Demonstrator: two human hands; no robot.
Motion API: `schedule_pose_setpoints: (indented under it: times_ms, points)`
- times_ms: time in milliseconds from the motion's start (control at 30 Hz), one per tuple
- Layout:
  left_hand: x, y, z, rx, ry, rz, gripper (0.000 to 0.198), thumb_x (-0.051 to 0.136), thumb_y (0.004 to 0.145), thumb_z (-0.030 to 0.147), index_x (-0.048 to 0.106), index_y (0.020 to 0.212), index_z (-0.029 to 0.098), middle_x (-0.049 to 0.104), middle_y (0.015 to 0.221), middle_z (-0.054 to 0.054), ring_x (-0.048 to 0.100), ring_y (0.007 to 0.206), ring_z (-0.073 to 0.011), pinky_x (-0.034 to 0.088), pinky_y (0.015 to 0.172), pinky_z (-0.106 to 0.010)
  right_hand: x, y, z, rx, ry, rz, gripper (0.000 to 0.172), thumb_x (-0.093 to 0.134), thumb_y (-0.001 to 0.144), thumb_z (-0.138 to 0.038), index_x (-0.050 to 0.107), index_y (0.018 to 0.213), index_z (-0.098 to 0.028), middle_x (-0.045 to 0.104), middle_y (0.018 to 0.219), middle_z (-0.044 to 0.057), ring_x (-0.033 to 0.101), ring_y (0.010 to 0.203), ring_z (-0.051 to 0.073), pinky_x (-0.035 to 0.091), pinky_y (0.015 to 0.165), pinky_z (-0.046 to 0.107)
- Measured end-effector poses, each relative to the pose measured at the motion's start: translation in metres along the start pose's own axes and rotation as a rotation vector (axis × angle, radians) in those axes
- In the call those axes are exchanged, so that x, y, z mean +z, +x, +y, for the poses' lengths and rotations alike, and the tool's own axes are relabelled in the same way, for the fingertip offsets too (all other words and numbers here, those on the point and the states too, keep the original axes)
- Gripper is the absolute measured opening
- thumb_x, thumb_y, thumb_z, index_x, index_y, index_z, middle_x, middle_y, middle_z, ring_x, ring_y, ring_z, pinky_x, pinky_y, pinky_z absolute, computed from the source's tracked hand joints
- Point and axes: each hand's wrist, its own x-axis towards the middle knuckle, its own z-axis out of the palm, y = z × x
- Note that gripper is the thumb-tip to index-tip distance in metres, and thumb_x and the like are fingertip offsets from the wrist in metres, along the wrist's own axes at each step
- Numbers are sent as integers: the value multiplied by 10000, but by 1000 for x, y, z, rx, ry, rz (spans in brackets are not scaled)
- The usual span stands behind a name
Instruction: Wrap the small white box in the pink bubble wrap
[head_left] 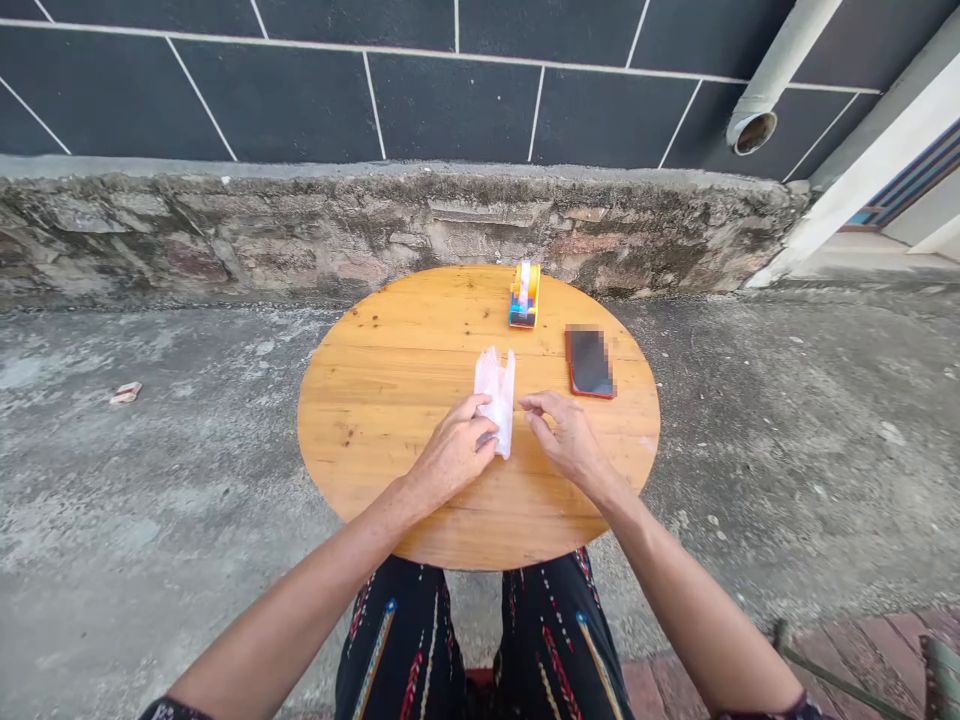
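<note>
A thin white plastic bag [496,395], folded into a narrow strip, lies on the round wooden table [390,370] with its handle ends pointing away from me. My left hand [454,440] is closed at the bag's left edge, its curled fingers and thumb holding it against the tabletop. Just right of the bag, my right hand [564,435] hovers over the table, fingers bent and thumb apart, with nothing visible in it. A small gap separates its fingertips from the bag.
A yellow and blue tape dispenser [524,296] stands near the table's far edge. To the right lies a dark-screened phone [589,362] in a red case. Behind the table runs a low stone ledge [300,235] under a dark tiled wall, with a pipe [780,75] at upper right.
</note>
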Motion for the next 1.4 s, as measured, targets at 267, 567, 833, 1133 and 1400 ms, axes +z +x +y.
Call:
schedule_pose_setpoints:
  times_ms: [267, 567, 833, 1133, 1400]
  points:
    - [-5, 11, 0, 41, 144, -76, 132, 597, 758, 117, 720, 763, 164, 572, 1271, -112, 544, 1105, -295, 497, 911, -448, 1, 43, 10, -83, -337, -283, 371, 450, 907, -104, 607, 1217, -235, 732, 1035, 61, 676, 831, 191, 444, 789, 312]
    - [-11, 18, 0, 1, 53, -157, 129, 590, 746, 117, 692, 782, 187, 624, 1206, -77, 574, 1065, -256, 499, 902, -405, 3, 54, 11, -160, -496, -324, 240, 452, 899, -87, 657, 956, -197, 731, 837, 51, 606, 664, 168, 348, 713, 311]
    - [-17, 25, 0, 7, 23, -224, 127, 584, 713, 90, 651, 749, 192, 674, 1018, -50, 611, 968, -227, 498, 822, -343, 6, 54, 12, -232, -486, -284, 232, 493, 907, -99, 695, 965, -198, 692, 889, 53, 583, 754, 165, 325, 748, 311]
    - [-8, 12, -2, 41, 46, -111, 128, 555, 760, 108, 647, 784, 194, 537, 1323, -59, 600, 1052, -229, 502, 874, -359, 18, 75, 17, -202, -315, -442, 238, 530, 885, -121, 743, 882, -228, 655, 896, 27, 552, 683, 121, 319, 630, 254]
    - [-12, 19, -3, 86, 40, -168, 144, 541, 749, 80, 631, 747, 192, 674, 1057, -48, 585, 978, -228, 489, 832, -358, 24, 79, 25, -186, -183, -515, 261, 542, 829, -63, 737, 876, -230, 668, 887, 16, 598, 752, 130, 383, 660, 231]
